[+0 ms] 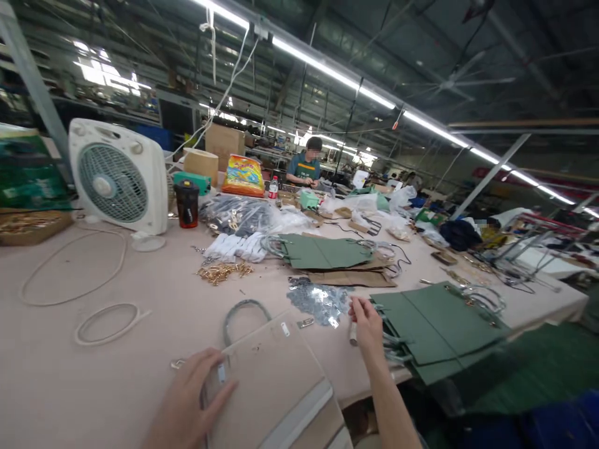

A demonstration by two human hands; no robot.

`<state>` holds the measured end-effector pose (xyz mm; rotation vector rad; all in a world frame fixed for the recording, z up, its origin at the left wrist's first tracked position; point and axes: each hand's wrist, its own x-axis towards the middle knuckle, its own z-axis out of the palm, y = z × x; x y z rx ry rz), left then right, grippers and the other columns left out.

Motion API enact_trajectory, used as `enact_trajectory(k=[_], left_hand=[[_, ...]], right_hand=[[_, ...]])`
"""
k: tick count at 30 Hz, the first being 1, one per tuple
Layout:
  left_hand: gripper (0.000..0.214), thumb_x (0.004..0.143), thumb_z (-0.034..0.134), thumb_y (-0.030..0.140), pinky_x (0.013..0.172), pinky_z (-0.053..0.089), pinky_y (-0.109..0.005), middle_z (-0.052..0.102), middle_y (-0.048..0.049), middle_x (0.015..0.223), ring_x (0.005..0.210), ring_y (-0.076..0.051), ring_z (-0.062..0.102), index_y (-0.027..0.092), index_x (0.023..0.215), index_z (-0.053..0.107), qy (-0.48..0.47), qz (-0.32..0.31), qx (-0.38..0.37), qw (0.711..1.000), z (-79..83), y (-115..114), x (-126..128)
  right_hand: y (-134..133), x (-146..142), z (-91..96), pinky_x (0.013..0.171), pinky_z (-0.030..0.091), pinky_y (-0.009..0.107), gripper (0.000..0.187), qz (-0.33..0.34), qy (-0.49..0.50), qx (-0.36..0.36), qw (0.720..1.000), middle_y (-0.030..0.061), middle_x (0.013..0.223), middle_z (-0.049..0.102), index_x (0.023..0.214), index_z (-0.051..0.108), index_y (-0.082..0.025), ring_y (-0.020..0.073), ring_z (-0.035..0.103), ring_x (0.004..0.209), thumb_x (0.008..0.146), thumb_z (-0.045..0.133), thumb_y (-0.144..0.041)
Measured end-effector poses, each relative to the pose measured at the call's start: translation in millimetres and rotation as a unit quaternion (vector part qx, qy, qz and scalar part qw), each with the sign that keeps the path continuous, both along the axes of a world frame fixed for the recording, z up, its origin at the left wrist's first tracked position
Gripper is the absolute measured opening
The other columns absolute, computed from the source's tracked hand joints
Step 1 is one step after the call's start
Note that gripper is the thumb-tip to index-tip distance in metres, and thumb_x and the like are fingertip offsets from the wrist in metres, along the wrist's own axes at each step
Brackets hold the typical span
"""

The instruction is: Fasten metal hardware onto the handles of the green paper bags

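Note:
A beige bag panel (pixel 276 355) with a grey-green loop handle (pixel 246 304) lies in front of me, small metal plates showing near its top edge. My left hand (pixel 194 390) grips its left corner, thumb over the face and fingers along the edge. To the right, my right hand (pixel 365 318) is closed in a pinch beside a pile of thin silvery metal plates (pixel 316 300). Whatever is between those fingertips is too small to make out. A short cylindrical piece (pixel 353 335) shows just below that hand, partly hidden. A metal clasp (pixel 306 323) lies by the panel's top edge.
Green bag panels with handles (pixel 440 324) lie at the right, more green panels (pixel 322 249) further back. Gold-coloured hardware (pixel 224 272), white wrapped bundles (pixel 236 247), a dark tumbler (pixel 188 202) and a white fan (pixel 119 178) stand left. A person (pixel 305 165) works across the table.

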<state>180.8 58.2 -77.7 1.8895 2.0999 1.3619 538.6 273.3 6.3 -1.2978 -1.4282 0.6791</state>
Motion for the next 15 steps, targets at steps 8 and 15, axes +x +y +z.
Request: enact_trajectory(k=[8, 15], left_hand=[[0.038, 0.089, 0.068, 0.051, 0.103, 0.058, -0.05, 0.066, -0.0072, 0.126, 0.117, -0.03, 0.066, 0.028, 0.119, 0.068, 0.007, 0.003, -0.017, 1.0, 5.6, -2, 5], [0.033, 0.09, 0.068, 0.03, 0.11, 0.051, -0.055, 0.063, -0.0116, 0.131, 0.127, -0.032, 0.058, 0.024, 0.123, 0.065, 0.01, -0.003, -0.027, 1.0, 41.9, -18, 22]], right_hand=[[38, -2, -18.6, 0.088, 0.057, 0.04, 0.03, 0.107, -0.209, 0.048, 0.971, 0.0099, 0.106, 0.075, 0.106, 0.075, -0.021, 0.0248, 0.071, 0.095, 0.09, 0.056, -0.038], [54, -10, -34.9, 0.098, 0.047, 0.048, 0.028, 0.12, -0.255, 0.025, 0.959, 0.0127, 0.098, 0.074, 0.09, 0.077, -0.02, 0.0308, 0.065, 0.096, 0.079, 0.067, -0.044]])
